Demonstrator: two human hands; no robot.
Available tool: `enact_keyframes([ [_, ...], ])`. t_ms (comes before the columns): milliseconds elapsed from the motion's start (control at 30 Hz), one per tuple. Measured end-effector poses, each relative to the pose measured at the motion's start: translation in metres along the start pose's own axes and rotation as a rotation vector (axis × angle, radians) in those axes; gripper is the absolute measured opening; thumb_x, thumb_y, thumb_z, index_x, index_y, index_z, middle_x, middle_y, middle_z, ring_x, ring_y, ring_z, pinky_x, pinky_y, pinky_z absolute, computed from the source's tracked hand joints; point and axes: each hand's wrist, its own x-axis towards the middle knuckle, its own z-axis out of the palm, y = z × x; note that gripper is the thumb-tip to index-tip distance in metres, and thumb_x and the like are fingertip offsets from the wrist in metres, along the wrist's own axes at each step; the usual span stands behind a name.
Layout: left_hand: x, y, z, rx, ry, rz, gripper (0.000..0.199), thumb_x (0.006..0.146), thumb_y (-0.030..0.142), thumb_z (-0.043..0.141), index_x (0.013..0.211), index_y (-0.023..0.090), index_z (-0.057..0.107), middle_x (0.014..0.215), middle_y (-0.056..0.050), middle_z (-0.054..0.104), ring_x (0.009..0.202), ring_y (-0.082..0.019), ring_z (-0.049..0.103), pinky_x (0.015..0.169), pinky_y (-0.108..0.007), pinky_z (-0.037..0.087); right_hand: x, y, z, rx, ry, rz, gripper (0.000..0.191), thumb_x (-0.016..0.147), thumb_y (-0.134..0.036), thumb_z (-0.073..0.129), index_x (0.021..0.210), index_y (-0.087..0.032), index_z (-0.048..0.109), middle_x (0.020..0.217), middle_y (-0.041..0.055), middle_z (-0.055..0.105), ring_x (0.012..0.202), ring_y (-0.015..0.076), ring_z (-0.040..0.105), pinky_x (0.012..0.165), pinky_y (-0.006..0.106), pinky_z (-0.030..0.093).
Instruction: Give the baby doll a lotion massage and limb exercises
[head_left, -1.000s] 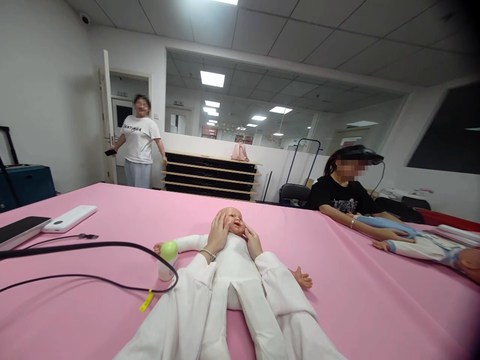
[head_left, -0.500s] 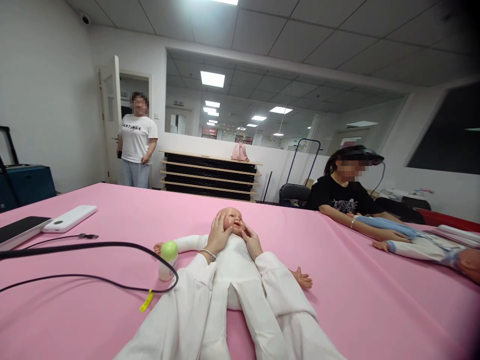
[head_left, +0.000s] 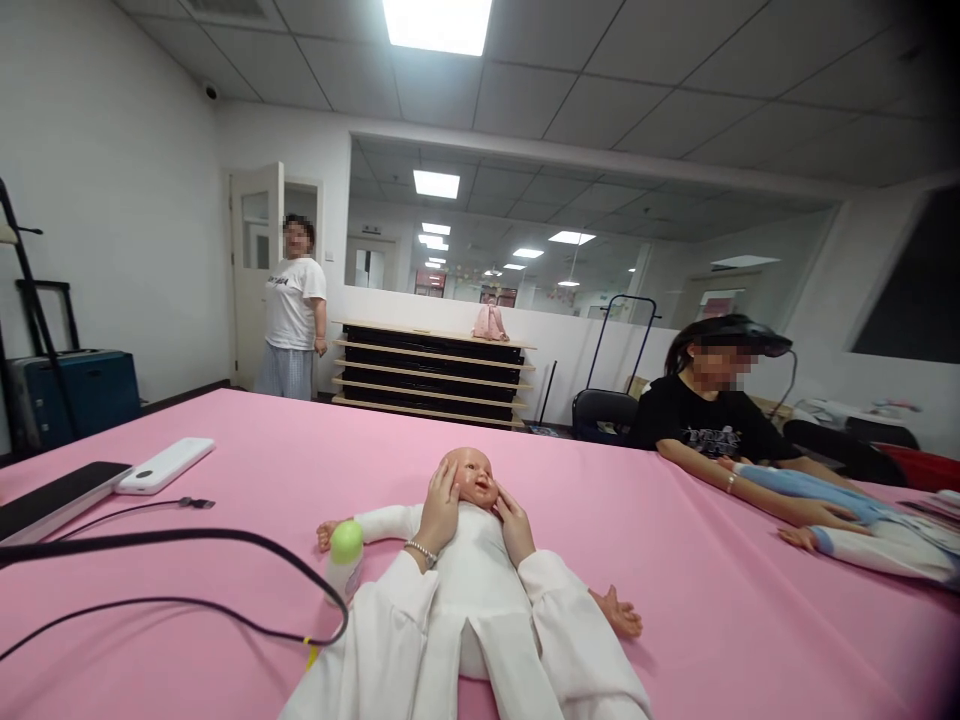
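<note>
A baby doll [head_left: 484, 560] with a white cloth body lies on its back on the pink-covered table, its head away from me. My left hand [head_left: 441, 508] rests against the left side of its face, fingers stretched out along the cheek. On the opposite cheek lies my right hand [head_left: 514, 520], with its fingers extended too. Both hands touch the head without gripping it. Left of my left forearm stands a small bottle [head_left: 346, 560] with a green cap, close to one of the doll's hands. My white sleeves cover parts of the doll's arms.
Black cables [head_left: 225, 540] loop over the pink tablecloth [head_left: 720, 620] at left, near a white power bank [head_left: 166, 466] and a dark-topped device [head_left: 64, 500]. At right a seated co-worker [head_left: 712, 400] handles another doll [head_left: 885, 530]. Another person [head_left: 295, 310] stands by the door.
My view has tilted up, so the scene sits lower. My thumbs have shifted from beside the doll's mouth outward to the cheeks. The person by the door has turned.
</note>
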Motion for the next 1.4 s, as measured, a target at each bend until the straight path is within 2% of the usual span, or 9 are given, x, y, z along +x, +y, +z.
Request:
enact_keyframes([
  [133,-0.003,0.0,-0.005,0.073,-0.014,0.053,0.048,0.089,0.023,0.025,0.133,0.009,0.039,0.142,-0.011,0.036,0.134,-0.016,0.028,0.112,-0.035,0.022,0.002,0.004,-0.002,-0.049,0.021,-0.02,0.053,0.059,-0.048,0.065,0.102,-0.017,0.068,0.117,0.0099,0.061,0.114,0.0301,0.053,0.095,0.046,0.044],
  [233,-0.008,-0.003,-0.013,0.19,-0.053,0.118,0.049,0.088,0.02,0.028,0.135,0.011,0.038,0.142,-0.01,0.037,0.133,-0.016,0.029,0.111,-0.036,0.023,0.001,0.005,-0.003,-0.067,0.031,-0.052,0.05,0.063,-0.044,0.061,0.104,-0.017,0.066,0.117,0.0088,0.062,0.113,0.0282,0.054,0.096,0.044,0.042],
  [367,-0.024,-0.008,-0.029,0.37,-0.128,0.114,0.05,0.088,0.017,0.026,0.137,0.017,0.035,0.141,-0.006,0.039,0.13,-0.018,0.035,0.108,-0.043,0.026,-0.001,0.004,-0.004,-0.126,0.065,-0.061,0.045,0.064,-0.04,0.057,0.102,-0.018,0.067,0.112,0.0069,0.065,0.11,0.0268,0.056,0.097,0.043,0.041],
  [500,-0.043,-0.01,-0.053,0.568,-0.24,0.149,0.047,0.088,0.017,0.026,0.132,0.017,0.042,0.134,-0.007,0.048,0.128,-0.019,0.038,0.108,-0.042,0.025,-0.002,0.0,-0.003,-0.185,0.099,-0.065,0.04,0.063,-0.037,0.055,0.097,-0.021,0.068,0.105,0.0042,0.068,0.105,0.0255,0.058,0.095,0.042,0.043],
  [667,-0.059,-0.013,-0.075,0.781,-0.198,0.163,0.048,0.085,0.016,0.031,0.131,0.019,0.044,0.13,-0.007,0.052,0.128,-0.024,0.036,0.108,-0.049,0.017,-0.002,0.0,-0.001,-0.184,0.118,-0.076,0.037,0.064,-0.034,0.054,0.096,-0.022,0.068,0.102,0.0032,0.069,0.101,0.0246,0.06,0.091,0.04,0.045],
  [933,-0.062,-0.01,-0.078,0.798,-0.203,0.137,0.048,0.083,0.014,0.032,0.13,0.016,0.044,0.128,-0.01,0.054,0.123,-0.025,0.041,0.105,-0.047,0.022,-0.003,0.002,-0.002,-0.24,0.117,-0.082,0.04,0.064,-0.027,0.048,0.1,-0.022,0.066,0.103,0.001,0.068,0.1,0.0206,0.06,0.091,0.037,0.045],
  [1100,-0.061,-0.01,-0.079,0.776,-0.206,0.137,0.047,0.085,0.015,0.031,0.13,0.016,0.045,0.126,-0.01,0.055,0.121,-0.025,0.043,0.105,-0.047,0.023,-0.003,0.0,-0.003,-0.287,0.116,-0.072,0.041,0.065,-0.026,0.048,0.102,-0.021,0.065,0.103,0.0023,0.068,0.1,0.0223,0.06,0.091,0.039,0.045],
  [1233,-0.06,-0.008,-0.082,0.77,-0.221,0.131,0.047,0.086,0.015,0.03,0.131,0.018,0.042,0.128,-0.01,0.054,0.121,-0.024,0.043,0.105,-0.047,0.023,-0.008,-0.004,0.0,-0.319,0.097,-0.082,0.04,0.071,-0.027,0.048,0.108,-0.022,0.063,0.105,0.0015,0.067,0.101,0.021,0.06,0.089,0.036,0.047],
  [1400,-0.06,-0.008,-0.082,0.755,-0.226,0.134,0.048,0.085,0.014,0.03,0.132,0.019,0.042,0.127,-0.009,0.055,0.122,-0.023,0.042,0.105,-0.047,0.023,-0.028,-0.016,0.0,-0.464,0.058,-0.137,0.029,0.086,-0.034,0.049,0.11,-0.021,0.058,0.113,0.0066,0.061,0.097,0.0182,0.059,0.086,0.036,0.048],
])
